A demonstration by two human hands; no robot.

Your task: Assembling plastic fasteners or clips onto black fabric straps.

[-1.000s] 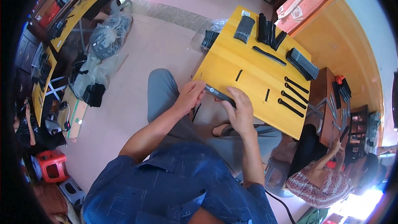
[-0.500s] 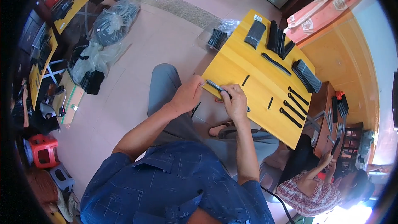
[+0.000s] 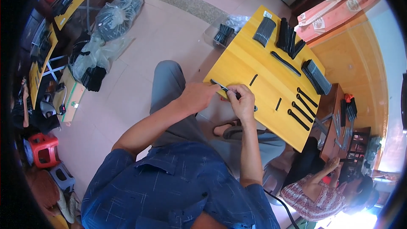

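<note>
At the table's near left corner, my right hand (image 3: 243, 101) is closed around a slim dark strip (image 3: 217, 84) with a greyish sheen; its exact kind is unclear. My left hand (image 3: 198, 96) has its fingers pressed together against the strip's side, partly hiding it. The strip's far end sticks out beyond the fingers, over the yellow table (image 3: 237, 64). Beside my right hand, a small rounded grey end (image 3: 255, 108) shows at the table edge. Close by lie two short black strips, one (image 3: 253, 80) beyond my right hand and another (image 3: 278, 104) to its right.
Several black straps with rounded ends (image 3: 299, 120) lie at the table's right. Farther back are a long black strap (image 3: 285, 63), dark bundles (image 3: 316, 77) and a stack of dark strips (image 3: 264, 32). A co-worker (image 3: 316, 197) sits at right. Plastic bags (image 3: 116, 19) lie on the floor.
My left hand has moved slightly right along the strip, closer to my right hand. The strip's far end now shows past my left fingers.
</note>
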